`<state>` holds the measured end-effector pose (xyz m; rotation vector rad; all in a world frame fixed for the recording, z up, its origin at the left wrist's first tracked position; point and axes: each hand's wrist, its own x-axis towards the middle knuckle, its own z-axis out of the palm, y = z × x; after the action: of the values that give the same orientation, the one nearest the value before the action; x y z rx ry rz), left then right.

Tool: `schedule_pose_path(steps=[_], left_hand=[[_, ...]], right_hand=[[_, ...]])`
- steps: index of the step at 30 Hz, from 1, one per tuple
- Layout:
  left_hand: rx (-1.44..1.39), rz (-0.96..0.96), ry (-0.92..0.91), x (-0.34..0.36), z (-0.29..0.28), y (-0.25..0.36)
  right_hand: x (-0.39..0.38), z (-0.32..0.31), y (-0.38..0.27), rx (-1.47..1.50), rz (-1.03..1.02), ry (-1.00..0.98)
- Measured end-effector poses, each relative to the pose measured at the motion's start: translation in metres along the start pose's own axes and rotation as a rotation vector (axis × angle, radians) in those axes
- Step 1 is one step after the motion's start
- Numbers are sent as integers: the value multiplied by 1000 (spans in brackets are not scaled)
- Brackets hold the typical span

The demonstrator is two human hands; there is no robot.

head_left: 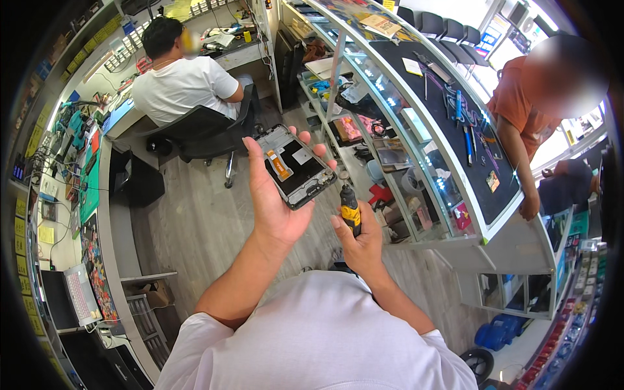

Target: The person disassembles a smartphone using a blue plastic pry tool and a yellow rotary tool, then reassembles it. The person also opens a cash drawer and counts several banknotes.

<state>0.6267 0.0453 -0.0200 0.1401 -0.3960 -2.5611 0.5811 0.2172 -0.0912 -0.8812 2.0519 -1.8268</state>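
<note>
Black and opened up, a phone [300, 170] lies in the left hand [281, 220], thumb and fingers bracing opposite edges, seemingly so its inside faces upward. Just beside it, the right hand [361, 244] grips a yellow-and-black driver [350, 212], tip forward. Farther right, a blue-handled tool [468, 147] lies on the worktop [480, 190], probably for easy reach.

Grey wood-look flooring [195, 227] is running between a cluttered desk [65, 250] at left and a white-framed glass display case [455, 156]. Bright light is flooding in behind black chairs [453, 30] at upper right.
</note>
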Motion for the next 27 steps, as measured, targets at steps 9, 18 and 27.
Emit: schedule_pose_path(steps=[9, 18, 27], left_hand=[[5, 86, 68, 81, -7, -10], [101, 188, 200, 163, 6, -26], [345, 134, 30, 216, 8, -45]], right_hand=[[73, -18, 25, 37, 1, -64], [139, -22, 36, 141, 30, -251], [231, -12, 16, 894, 404, 47]])
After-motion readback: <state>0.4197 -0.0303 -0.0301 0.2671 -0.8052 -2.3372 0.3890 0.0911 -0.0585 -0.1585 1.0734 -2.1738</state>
